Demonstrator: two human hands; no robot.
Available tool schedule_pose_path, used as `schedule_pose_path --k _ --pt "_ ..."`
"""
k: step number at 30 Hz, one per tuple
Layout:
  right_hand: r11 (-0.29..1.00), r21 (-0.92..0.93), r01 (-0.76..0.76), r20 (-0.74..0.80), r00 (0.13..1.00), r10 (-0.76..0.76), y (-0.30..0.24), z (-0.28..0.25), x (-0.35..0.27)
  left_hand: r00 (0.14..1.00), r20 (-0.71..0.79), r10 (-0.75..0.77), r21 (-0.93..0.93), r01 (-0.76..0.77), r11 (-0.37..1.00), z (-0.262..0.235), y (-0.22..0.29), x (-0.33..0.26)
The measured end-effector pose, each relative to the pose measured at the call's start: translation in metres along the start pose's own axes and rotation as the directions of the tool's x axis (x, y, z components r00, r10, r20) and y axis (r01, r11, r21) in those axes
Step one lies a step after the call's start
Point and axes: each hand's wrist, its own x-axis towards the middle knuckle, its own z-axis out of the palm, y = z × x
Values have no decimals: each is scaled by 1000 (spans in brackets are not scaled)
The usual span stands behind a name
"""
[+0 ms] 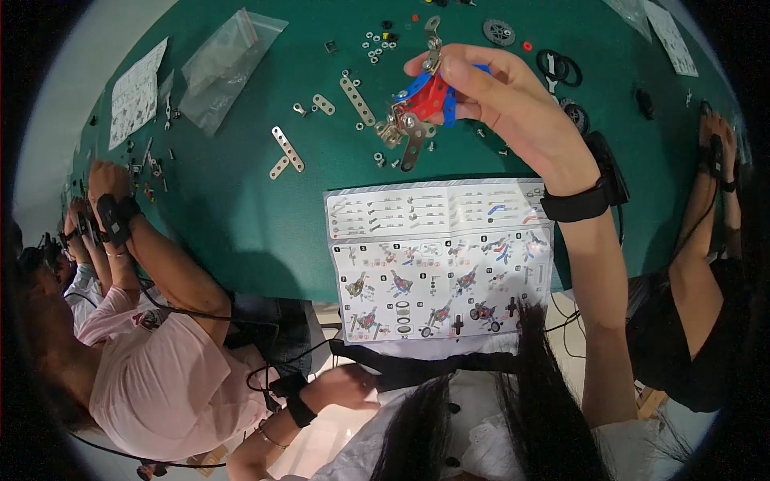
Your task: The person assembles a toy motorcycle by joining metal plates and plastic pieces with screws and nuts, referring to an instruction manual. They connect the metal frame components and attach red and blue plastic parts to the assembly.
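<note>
My right hand [513, 96] is raised over the green table, its thumb and fingers pinching a partly built metal model [425, 100]. Red and blue perforated pieces form the model's body, with silver strips, screws and a bent bracket joined to it. Low down by my waist is my left hand [345, 387], off the table; its fingers are hidden against my clothing. Between my arms an instruction sheet [441, 264] with step drawings hangs partly over the table's near edge. Loose nuts and screws [380, 160] lie just below the model.
Perforated metal strips [287, 149] and a plastic bag [233, 68] lie to the left. At the far right are a grey wheel [499, 32], black tyre rings [569, 70] and a small wrench [551, 68]. Co-workers' arms [160, 248] rest at both sides, with cables nearby.
</note>
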Motion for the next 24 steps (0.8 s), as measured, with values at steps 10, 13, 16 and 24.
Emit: schedule_pose_path --k 10,13,16,24 --pt "999 25 23 80 997 -25 -3 1 -2 586 -769 -254 -97 285 954 -110 16 23" --pt "999 50 20 54 998 -22 0 9 -1 313 -899 -308 -243 229 943 -132 24 35" --pt "999 26 30 78 996 -32 0 13 -1 157 -970 -183 -142 241 960 -157 26 52" --pt "995 69 69 106 991 -76 2 19 -5 118 -854 -506 -500 79 862 -208 12 99"
